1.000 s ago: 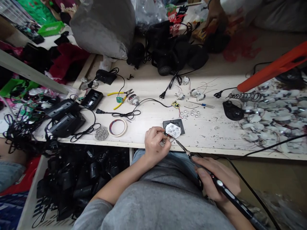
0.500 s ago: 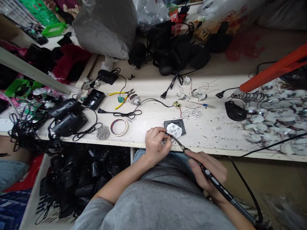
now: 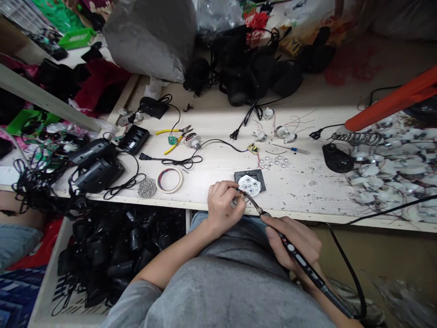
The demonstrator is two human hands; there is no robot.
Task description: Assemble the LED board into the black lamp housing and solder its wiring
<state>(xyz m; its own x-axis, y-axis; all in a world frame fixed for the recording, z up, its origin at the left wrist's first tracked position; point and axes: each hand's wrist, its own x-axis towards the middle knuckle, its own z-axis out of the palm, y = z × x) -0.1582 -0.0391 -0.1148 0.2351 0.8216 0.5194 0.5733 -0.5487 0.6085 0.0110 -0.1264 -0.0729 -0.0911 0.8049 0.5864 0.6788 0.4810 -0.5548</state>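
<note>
A white LED board (image 3: 251, 185) lies on a black square holder (image 3: 261, 178) near the front edge of the workbench (image 3: 300, 182). My left hand (image 3: 223, 206) is closed in a pinch on thin red wires at the board's left edge. My right hand (image 3: 295, 243) grips a black soldering iron (image 3: 309, 269), whose metal tip touches the board beside the pinched wires. The iron's cable (image 3: 355, 282) runs off to the right.
A tape roll (image 3: 170, 180), a metal wool pad (image 3: 146, 188), yellow pliers (image 3: 172, 137), small circuit boards (image 3: 253, 148), loose lenses (image 3: 273, 161) and black cords lie on the bench. White LED parts (image 3: 385, 173) pile at right under an orange bar (image 3: 392, 102). Black housings (image 3: 97, 166) sit left.
My right hand has drawn in toward the board and shifted left with the soldering iron. A person's hand seen at the far top right a second ago is gone. My left hand stays put.
</note>
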